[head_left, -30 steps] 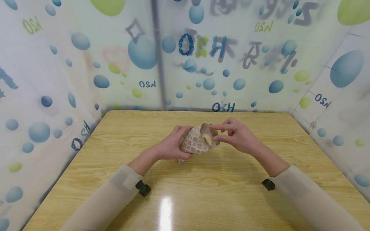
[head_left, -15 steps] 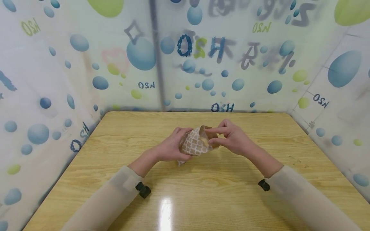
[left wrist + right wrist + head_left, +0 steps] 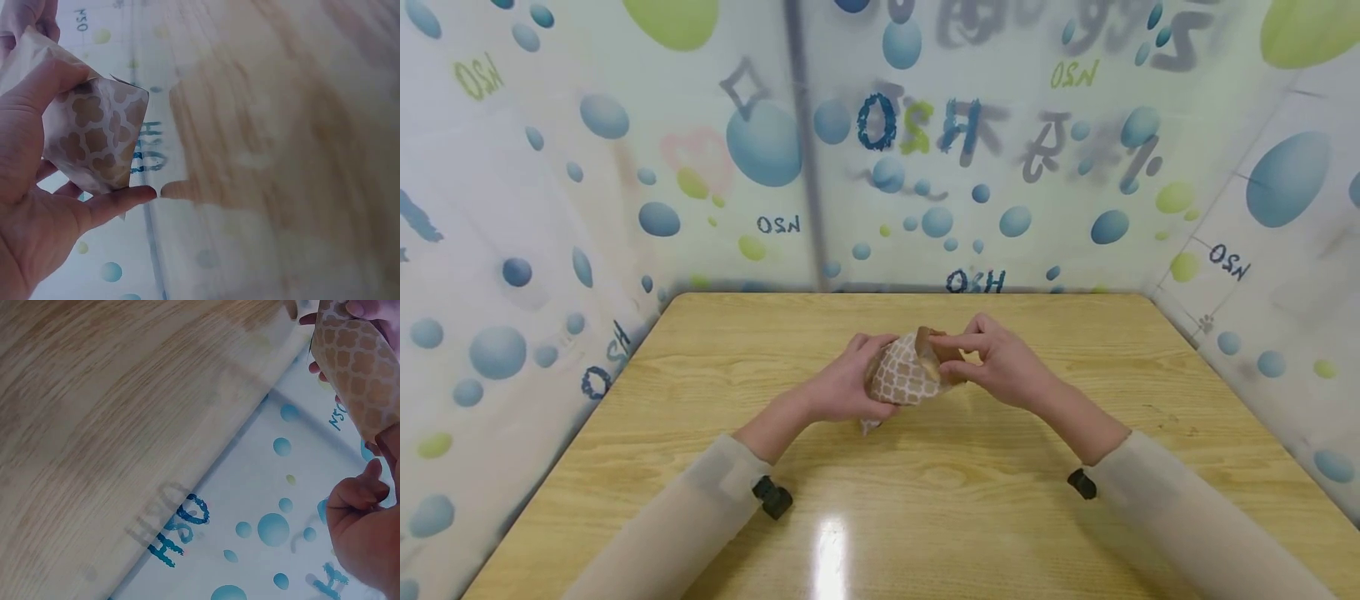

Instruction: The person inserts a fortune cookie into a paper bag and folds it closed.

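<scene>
Paper bag [image 3: 901, 375] is held tilted above bench [image 3: 910, 500], gripped by L hand [image 3: 844, 387]. Thumb & index of R hand [image 3: 1003, 364] are set at bag's mouth, tips partly hidden; whether anything's pinched can't be told. Step in hand, prob.: mouth being spread or reached into. Next, bag should be steadied w/ L fingers while R ones are eased deeper.

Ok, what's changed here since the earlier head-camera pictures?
The right grip moved to the person's left, its thumb and forefinger reaching further into the mouth of the patterned bag; whether they hold anything is unclear. The left grip stayed around the bag.
</scene>
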Action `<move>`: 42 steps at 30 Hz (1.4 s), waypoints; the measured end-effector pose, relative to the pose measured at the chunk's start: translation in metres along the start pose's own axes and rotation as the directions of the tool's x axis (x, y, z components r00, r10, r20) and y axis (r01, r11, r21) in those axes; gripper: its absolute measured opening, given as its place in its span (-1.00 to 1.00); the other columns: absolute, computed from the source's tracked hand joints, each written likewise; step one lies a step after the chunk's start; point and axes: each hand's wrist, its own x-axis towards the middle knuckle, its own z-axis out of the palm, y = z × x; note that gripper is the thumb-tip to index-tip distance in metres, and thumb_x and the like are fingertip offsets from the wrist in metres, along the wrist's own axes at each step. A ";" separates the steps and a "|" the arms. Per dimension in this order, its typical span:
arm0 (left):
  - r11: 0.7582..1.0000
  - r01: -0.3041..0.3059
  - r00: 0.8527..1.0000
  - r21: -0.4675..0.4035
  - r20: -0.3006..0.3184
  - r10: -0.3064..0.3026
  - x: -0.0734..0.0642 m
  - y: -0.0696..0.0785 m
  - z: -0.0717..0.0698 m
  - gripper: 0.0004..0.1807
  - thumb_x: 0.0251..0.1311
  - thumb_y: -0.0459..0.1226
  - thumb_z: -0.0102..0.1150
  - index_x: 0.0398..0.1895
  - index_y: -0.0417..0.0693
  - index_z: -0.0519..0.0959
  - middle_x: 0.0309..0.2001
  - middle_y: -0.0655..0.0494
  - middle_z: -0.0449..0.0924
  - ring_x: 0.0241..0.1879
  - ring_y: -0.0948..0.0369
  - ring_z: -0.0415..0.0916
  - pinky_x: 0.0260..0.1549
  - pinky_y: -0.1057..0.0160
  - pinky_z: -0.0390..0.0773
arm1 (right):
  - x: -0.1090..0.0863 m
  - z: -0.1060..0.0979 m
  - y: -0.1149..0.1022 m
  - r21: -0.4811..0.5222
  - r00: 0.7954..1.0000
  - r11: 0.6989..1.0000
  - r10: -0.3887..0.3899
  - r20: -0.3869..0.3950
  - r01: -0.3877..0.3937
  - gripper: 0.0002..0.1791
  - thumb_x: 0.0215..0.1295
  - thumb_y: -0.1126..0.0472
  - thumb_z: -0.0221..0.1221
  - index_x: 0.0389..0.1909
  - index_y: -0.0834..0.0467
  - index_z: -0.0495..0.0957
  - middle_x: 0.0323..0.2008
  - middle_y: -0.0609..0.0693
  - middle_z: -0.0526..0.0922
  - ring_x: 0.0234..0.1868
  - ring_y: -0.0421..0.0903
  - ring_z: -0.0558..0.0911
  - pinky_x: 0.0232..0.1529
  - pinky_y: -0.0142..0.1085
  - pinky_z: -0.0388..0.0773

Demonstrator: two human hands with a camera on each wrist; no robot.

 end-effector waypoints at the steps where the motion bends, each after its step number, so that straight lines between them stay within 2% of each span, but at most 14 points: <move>1: 1.000 0.008 1.000 0.001 -0.005 -0.008 0.000 0.000 0.000 0.21 0.08 -0.14 0.64 0.75 0.05 0.09 0.50 -0.22 0.20 0.39 -0.08 0.37 0.47 -0.23 0.47 | 0.000 0.000 0.000 0.008 1.000 1.000 -0.002 -0.016 0.002 -0.52 0.43 0.17 0.45 0.35 0.01 0.74 -0.20 0.08 0.42 -0.35 -0.11 0.30 -0.33 -0.29 0.35; 6: 0.999 0.040 0.997 0.001 -0.070 -0.040 0.002 0.003 0.002 0.21 0.06 -0.15 0.64 0.71 -0.14 0.08 0.50 -0.26 0.18 0.40 -0.11 0.34 0.49 -0.20 0.45 | -0.001 -0.001 0.000 0.139 0.993 0.988 0.080 -0.092 -0.067 -0.33 0.57 0.06 0.34 0.62 0.08 0.44 0.09 0.19 0.58 -0.35 -0.08 0.50 -0.27 -0.29 0.54; 10: 0.996 0.076 0.985 -0.040 -0.149 -0.081 0.006 0.007 0.007 0.20 0.06 -0.11 0.67 0.65 -0.20 0.07 0.48 -0.25 0.18 0.37 -0.10 0.36 0.45 -0.17 0.47 | -0.002 0.001 -0.002 0.308 0.980 0.932 0.199 0.010 -0.192 -0.01 0.59 -0.10 0.30 0.80 0.04 -0.04 0.45 0.29 0.49 0.08 0.09 0.72 0.03 -0.10 0.73; 12: 0.992 0.099 0.976 -0.074 -0.188 -0.111 0.009 0.012 0.012 0.21 0.05 -0.09 0.70 0.63 -0.21 0.08 0.46 -0.24 0.19 0.34 -0.08 0.39 0.42 -0.15 0.49 | -0.002 0.003 -0.005 0.361 0.973 0.904 0.219 0.072 -0.230 0.09 0.57 -0.12 0.31 0.81 0.04 -0.18 0.53 0.31 0.43 0.26 0.16 0.70 0.15 0.00 0.74; 14: 0.987 0.127 0.964 -0.095 -0.223 -0.146 0.012 0.019 0.017 0.22 0.03 -0.05 0.72 0.60 -0.21 0.08 0.44 -0.21 0.23 0.30 -0.06 0.44 0.38 -0.12 0.54 | -0.002 0.006 -0.007 0.384 0.974 0.894 0.213 0.083 -0.228 0.12 0.56 -0.10 0.34 0.81 0.05 -0.21 0.51 0.32 0.46 0.31 0.20 0.67 0.22 0.06 0.72; 18: 0.982 0.174 0.940 -0.071 -0.284 -0.187 0.018 0.032 0.028 0.24 0.00 0.06 0.74 0.55 -0.22 0.11 0.37 -0.18 0.30 0.22 -0.02 0.51 0.30 -0.08 0.61 | 0.002 0.010 -0.012 0.377 0.980 0.907 0.198 0.003 -0.185 0.07 0.52 -0.03 0.39 0.78 0.08 -0.09 0.35 0.23 0.59 0.24 0.15 0.69 0.19 0.02 0.71; 20: 0.983 0.180 0.936 -0.042 -0.299 -0.184 0.019 0.037 0.031 0.25 -0.01 0.12 0.75 0.54 -0.23 0.14 0.34 -0.16 0.33 0.18 -0.01 0.52 0.26 -0.06 0.64 | 0.003 0.010 -0.012 0.352 0.980 0.921 0.193 -0.040 -0.167 0.01 0.51 -0.01 0.40 0.75 0.10 0.01 0.26 0.20 0.65 0.18 0.12 0.71 0.14 -0.03 0.71; 22: 0.986 0.154 0.942 -0.065 -0.293 -0.167 0.018 0.038 0.032 0.21 0.00 0.14 0.74 0.53 -0.20 0.20 0.32 -0.13 0.35 0.19 0.01 0.49 0.25 -0.07 0.63 | 0.004 0.009 -0.012 0.331 0.982 0.932 0.177 -0.070 -0.145 -0.07 0.51 0.04 0.40 0.72 0.12 0.11 0.20 0.20 0.70 0.12 0.10 0.73 0.10 -0.07 0.73; 25: 0.981 0.075 0.958 -0.177 -0.261 -0.120 0.017 0.033 0.027 0.05 0.13 0.13 0.68 0.54 -0.08 0.30 0.34 -0.03 0.42 0.31 0.03 0.47 0.37 -0.14 0.56 | 0.004 0.003 -0.010 0.322 0.985 0.939 0.155 -0.081 -0.121 -0.18 0.53 0.15 0.38 0.68 0.11 0.23 0.11 0.21 0.76 0.07 0.10 0.73 0.06 -0.13 0.74; 29: 0.929 -0.044 0.976 -0.369 -0.215 -0.039 0.018 0.026 0.014 -0.21 0.37 -0.06 0.53 0.59 0.09 0.38 0.42 0.03 0.51 0.45 0.00 0.48 0.47 -0.20 0.50 | 0.003 -0.005 -0.006 0.352 0.991 0.929 0.132 -0.036 -0.111 -0.25 0.53 0.23 0.37 0.64 0.08 0.32 0.20 0.22 0.71 0.10 0.12 0.73 0.02 -0.21 0.74; 31: 0.904 -0.085 0.979 -0.419 -0.201 -0.001 0.018 0.026 0.010 -0.30 0.44 -0.16 0.47 0.58 0.09 0.43 0.39 0.00 0.57 0.38 -0.03 0.58 0.35 -0.13 0.63 | 0.002 -0.005 -0.005 0.367 0.992 0.923 0.125 -0.009 -0.113 -0.27 0.52 0.23 0.37 0.62 0.07 0.35 0.27 0.23 0.65 0.10 0.13 0.72 -0.02 -0.24 0.74; 34: 0.888 -0.128 0.978 -0.441 -0.207 0.038 0.018 0.027 0.011 -0.48 0.45 -0.24 0.44 0.42 0.02 0.56 0.25 -0.04 0.66 0.14 0.04 0.71 0.07 0.08 0.76 | 0.000 -0.003 -0.002 0.378 0.994 0.920 0.109 0.010 -0.105 -0.31 0.53 0.22 0.37 0.60 0.09 0.38 0.26 0.25 0.61 -0.01 0.07 0.73 -0.14 -0.29 0.73; 37: 0.890 -0.120 0.977 -0.439 -0.212 0.027 0.018 0.028 0.013 -0.59 0.44 -0.21 0.46 0.27 -0.01 0.62 0.12 -0.03 0.69 -0.04 0.11 0.72 -0.12 0.21 0.75 | -0.001 -0.002 -0.001 0.355 0.994 0.929 0.111 0.004 -0.105 -0.35 0.53 0.19 0.37 0.56 0.07 0.44 0.17 0.23 0.65 -0.17 -0.01 0.69 -0.26 -0.29 0.67; 42: 0.884 -0.112 0.971 -0.454 -0.241 -0.001 0.017 0.028 0.015 -0.67 0.41 -0.17 0.50 0.13 0.02 0.64 0.03 0.01 0.66 -0.12 0.13 0.68 -0.21 0.23 0.72 | 0.001 -0.004 -0.003 0.284 0.995 0.955 0.099 -0.016 -0.090 -0.40 0.52 0.19 0.38 0.52 0.02 0.52 0.06 0.18 0.72 -0.34 -0.03 0.57 -0.37 -0.29 0.53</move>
